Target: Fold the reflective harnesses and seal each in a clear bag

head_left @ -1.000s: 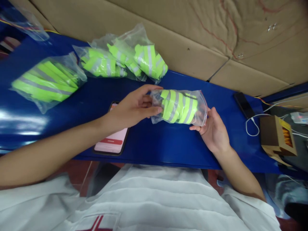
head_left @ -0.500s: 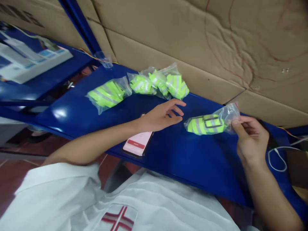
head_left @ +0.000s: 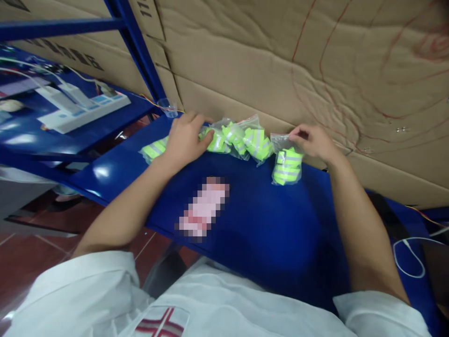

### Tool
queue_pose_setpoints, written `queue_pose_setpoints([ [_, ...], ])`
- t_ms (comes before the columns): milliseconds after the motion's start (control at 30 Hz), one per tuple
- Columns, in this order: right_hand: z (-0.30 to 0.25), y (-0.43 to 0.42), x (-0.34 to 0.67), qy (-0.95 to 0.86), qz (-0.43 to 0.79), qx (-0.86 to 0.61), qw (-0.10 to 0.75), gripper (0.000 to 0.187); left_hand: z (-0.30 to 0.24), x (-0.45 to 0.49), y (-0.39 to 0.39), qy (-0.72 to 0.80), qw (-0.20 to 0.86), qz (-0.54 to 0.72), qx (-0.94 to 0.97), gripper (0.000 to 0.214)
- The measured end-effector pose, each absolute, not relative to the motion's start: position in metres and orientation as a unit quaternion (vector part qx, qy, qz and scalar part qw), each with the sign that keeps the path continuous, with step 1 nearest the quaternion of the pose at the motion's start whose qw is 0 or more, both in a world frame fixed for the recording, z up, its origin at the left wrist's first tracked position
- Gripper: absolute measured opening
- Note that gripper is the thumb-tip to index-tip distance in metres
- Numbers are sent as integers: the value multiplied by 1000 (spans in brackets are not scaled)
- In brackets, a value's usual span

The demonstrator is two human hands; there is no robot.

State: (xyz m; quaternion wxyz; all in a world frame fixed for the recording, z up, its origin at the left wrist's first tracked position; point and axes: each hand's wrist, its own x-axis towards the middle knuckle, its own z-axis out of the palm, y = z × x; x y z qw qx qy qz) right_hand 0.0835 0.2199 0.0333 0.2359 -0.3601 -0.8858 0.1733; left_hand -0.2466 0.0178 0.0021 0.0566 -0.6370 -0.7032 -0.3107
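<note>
My right hand (head_left: 313,140) pinches the top corner of a clear zip bag (head_left: 287,167) holding a folded neon-yellow band or garment with silver reflective stripes. This bag hangs upright beside the right end of a row of similar bags. My left hand (head_left: 187,139) reaches over the leftmost bag (head_left: 154,149) and covers part of it. Its thumb is apart from the bent fingers, and nothing shows between them. Right of that hand, more bags (head_left: 242,138) of the same neon material lie bunched against the cardboard.
A phone, blurred out (head_left: 203,208), lies on the blue table (head_left: 266,234) near the front edge. Cardboard (head_left: 245,61) stands behind. A clear plastic cup (head_left: 168,108) is at the back left. A white power strip (head_left: 87,112) sits on the neighbouring table; a white cable (head_left: 409,262) lies at right.
My right hand has carried its bag leftward to the row, and the bag now hangs upright instead of lying sideways. My left hand has moved left and back to the leftmost bag.
</note>
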Motion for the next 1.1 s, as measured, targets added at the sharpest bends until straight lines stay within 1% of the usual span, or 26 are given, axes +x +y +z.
queue_pose_setpoints([
  [67, 35, 224, 76, -889, 134, -353, 259, 13, -5, -254, 21, -739, 56, -263, -618, 47],
  [100, 35, 224, 72, -888, 103, -353, 276, 16, -9, -255, 22, -751, 49, -242, -613, 50],
  [167, 35, 220, 64, -888, 35, -347, 301, 26, -15, -251, 25, -757, 34, -216, -616, 55],
  [233, 33, 211, 55, -885, -19, -337, 321, 40, -19, -242, 26, -746, 26, -208, -632, 55],
  [300, 29, 201, 46, -885, -25, -324, 334, 48, -22, -232, 25, -733, 28, -206, -648, 56],
  [367, 25, 191, 35, -896, -3, -295, 330, 49, -25, -224, 24, -724, 32, -203, -658, 57],
  [467, 21, 178, 11, -937, 24, -213, 275, 50, -29, -218, 23, -711, 46, -203, -672, 53],
  [500, 21, 174, 1, -948, 23, -194, 252, 54, -30, -217, 23, -704, 53, -205, -677, 50],
  [567, 19, 169, -18, -966, -1, -175, 191, 67, -32, -214, 23, -690, 64, -214, -688, 46],
  [667, 17, 166, -39, -978, -10, -181, 100, 93, -33, -209, 22, -670, 66, -234, -701, 40],
  [700, 16, 166, -42, -979, -11, -186, 81, 96, -32, -207, 21, -663, 65, -242, -706, 38],
  [733, 15, 166, -43, -979, -12, -193, 70, 96, -31, -204, 20, -654, 64, -249, -711, 37],
  [800, 17, 165, -39, -976, -21, -206, 64, 86, -29, -200, 18, -630, 57, -271, -726, 35],
  [867, 21, 162, -26, -976, -10, -198, 92, 73, -28, -195, 15, -596, 40, -311, -739, 37],
  [933, 28, 152, -7, -974, 21, -159, 162, 57, -29, -190, 13, -558, 6, -359, -748, 44],
  [1000, 33, 134, 15, -957, 43, -117, 261, 38, -31, -184, 9, -520, -40, -398, -755, 56],
  [1033, 35, 122, 27, -945, 42, -97, 309, 31, -32, -180, 6, -501, -64, -409, -760, 62],
  [1100, 35, 94, 51, -921, 38, -62, 382, 23, -33, -171, -2, -458, -99, -422, -776, 73],
])
